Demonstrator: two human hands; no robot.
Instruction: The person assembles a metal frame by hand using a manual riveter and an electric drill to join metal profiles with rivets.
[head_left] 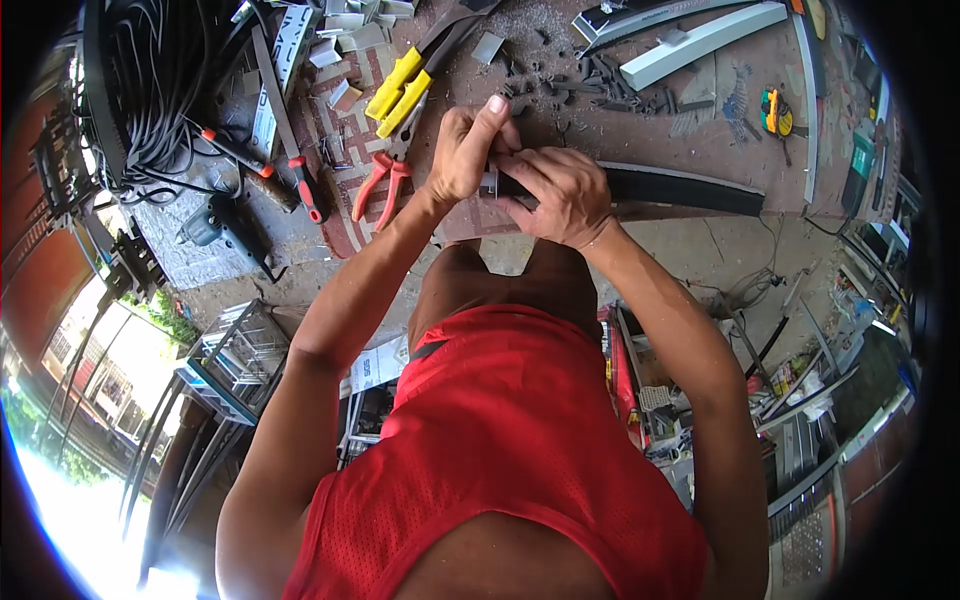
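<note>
A long dark profile (690,190), with a pale upper edge, lies along the near edge of the workbench. My right hand (560,190) is closed around its left end. Just left of it, my left hand (468,150) is closed with its thumb raised, close to the same end. What its fingers hold, if anything, is hidden. Beside my left wrist are red-handled pliers (382,185). Farther forward lies a large cutter with yellow grips (403,88).
A power drill (225,228), a red-handled file (303,185) and coiled black strips (165,80) occupy the left side. Small dark offcuts (610,85) are scattered ahead, near a light metal bar (700,45). A yellow tape measure (776,112) lies right. A metal rack (235,360) stands below left.
</note>
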